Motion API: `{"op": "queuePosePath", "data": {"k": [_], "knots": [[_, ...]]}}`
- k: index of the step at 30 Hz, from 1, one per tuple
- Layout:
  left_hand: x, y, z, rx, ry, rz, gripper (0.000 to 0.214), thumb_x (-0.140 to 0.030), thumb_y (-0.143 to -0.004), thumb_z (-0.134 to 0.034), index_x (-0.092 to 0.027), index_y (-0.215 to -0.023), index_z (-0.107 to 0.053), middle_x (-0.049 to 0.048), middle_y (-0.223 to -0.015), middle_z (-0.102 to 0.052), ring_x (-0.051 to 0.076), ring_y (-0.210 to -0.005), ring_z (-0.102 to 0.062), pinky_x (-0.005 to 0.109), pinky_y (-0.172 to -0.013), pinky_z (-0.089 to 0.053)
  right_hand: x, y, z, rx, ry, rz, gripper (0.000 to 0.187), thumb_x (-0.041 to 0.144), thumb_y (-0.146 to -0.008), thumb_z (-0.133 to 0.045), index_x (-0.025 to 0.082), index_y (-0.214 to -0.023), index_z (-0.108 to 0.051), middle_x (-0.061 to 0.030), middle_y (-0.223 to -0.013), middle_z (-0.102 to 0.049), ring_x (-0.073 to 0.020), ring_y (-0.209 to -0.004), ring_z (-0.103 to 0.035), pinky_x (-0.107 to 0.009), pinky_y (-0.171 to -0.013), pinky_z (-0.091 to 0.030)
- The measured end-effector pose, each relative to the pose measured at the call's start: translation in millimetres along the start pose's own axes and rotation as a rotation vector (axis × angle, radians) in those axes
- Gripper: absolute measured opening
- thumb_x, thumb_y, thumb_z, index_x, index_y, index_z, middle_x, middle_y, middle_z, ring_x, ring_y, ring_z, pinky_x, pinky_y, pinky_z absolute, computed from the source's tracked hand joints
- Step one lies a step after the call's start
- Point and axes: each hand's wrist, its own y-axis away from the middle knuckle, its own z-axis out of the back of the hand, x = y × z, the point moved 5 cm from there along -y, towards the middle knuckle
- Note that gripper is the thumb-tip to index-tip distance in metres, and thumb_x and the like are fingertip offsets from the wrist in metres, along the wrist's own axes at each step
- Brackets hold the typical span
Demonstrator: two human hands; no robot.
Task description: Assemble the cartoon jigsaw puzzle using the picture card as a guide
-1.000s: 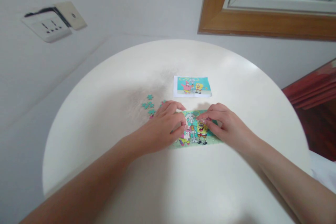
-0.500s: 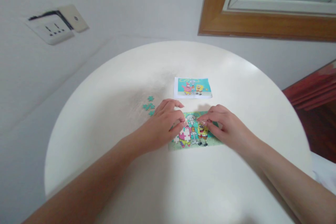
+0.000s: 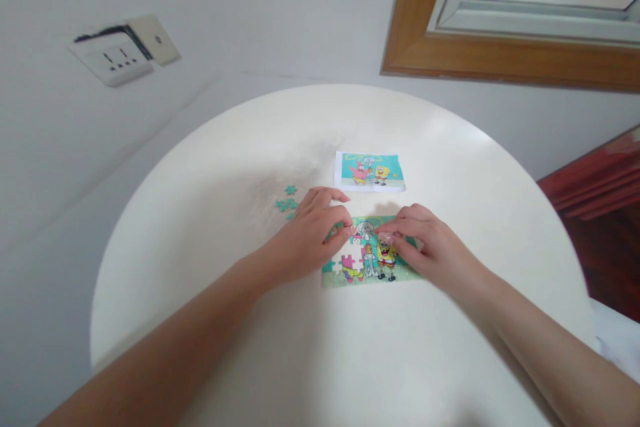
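The cartoon jigsaw [image 3: 373, 260] lay flat near the centre of the round white bench [image 3: 225, 167], with white gaps in its lower left. The left hand [image 3: 313, 237] was curled and the right hand [image 3: 425, 247] had its fingers drawn together, with the fingertips of both on the jigsaw's upper edge. Whether either pinched a piece could not be told. A reference print [image 3: 370, 171] lay just beyond, and loose teal pieces [image 3: 287, 202] lay to the left. A wall socket [image 3: 117, 57] and a wooden window frame [image 3: 450, 53] stood behind.

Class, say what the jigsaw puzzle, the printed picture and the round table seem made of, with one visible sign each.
Jigsaw puzzle: probably thin printed cardboard; flat interlocking pieces, white where some are missing. Printed picture: likely paper; a thin sheet with a white border. Table: smooth cream top with a soft sheen; painted wood or laminate, cannot tell which.
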Motion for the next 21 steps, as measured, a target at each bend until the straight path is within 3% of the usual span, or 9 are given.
{"op": "queuePosePath", "data": {"k": [5,10,16,21], "knots": [[-14.8,1.6,3.5,-0.004,0.074,-0.036,0.015,-0.026,-0.093,-0.049,-0.020,-0.087,-0.061,0.0091,-0.123,-0.051,0.025,-0.127,-0.040,0.045,-0.109,-0.033,12.0,-1.1,-3.3,-0.022,-0.030,0.041,0.020,0.026,-0.095,-0.053,0.020,-0.100,-0.072,-0.0066,-0.083,-0.065,-0.0198,-0.083,-0.057,-0.037,-0.078,-0.044],[-24.4,1.3,6.1,-0.018,0.133,-0.018,0.016,-0.026,-0.092,-0.049,-0.020,-0.084,-0.061,0.0090,-0.122,-0.053,0.025,-0.124,-0.043,0.045,-0.109,-0.034,22.5,-1.1,-7.8,-0.021,-0.120,0.079,0.008,0.023,-0.090,-0.061,0.021,-0.086,-0.068,-0.0032,-0.076,-0.064,-0.0182,-0.080,-0.057,-0.034,-0.076,-0.044],[-27.5,-0.9,4.5,-0.063,0.250,-0.017,0.014,-0.029,-0.089,-0.055,-0.021,-0.081,-0.062,0.0072,-0.116,-0.056,0.023,-0.118,-0.048,0.042,-0.105,-0.037,26.2,-2.3,-7.0,-0.061,-0.283,0.003,0.017,0.024,-0.085,-0.067,0.021,-0.069,-0.064,-0.0005,-0.068,-0.057,-0.0157,-0.071,-0.054,-0.031,-0.068,-0.044],[-22.2,-3.1,10.6,-0.128,0.325,-0.011,0.015,-0.032,-0.091,-0.054,-0.021,-0.088,-0.062,0.0040,-0.105,-0.062,0.020,-0.106,-0.055,0.037,-0.098,-0.041,17.6,0.6,-5.3,-0.086,-0.417,-0.096,0.010,0.025,-0.084,-0.066,0.022,-0.076,-0.070,-0.0021,-0.075,-0.059,-0.0169,-0.077,-0.057,-0.031,-0.069,-0.046]]}}
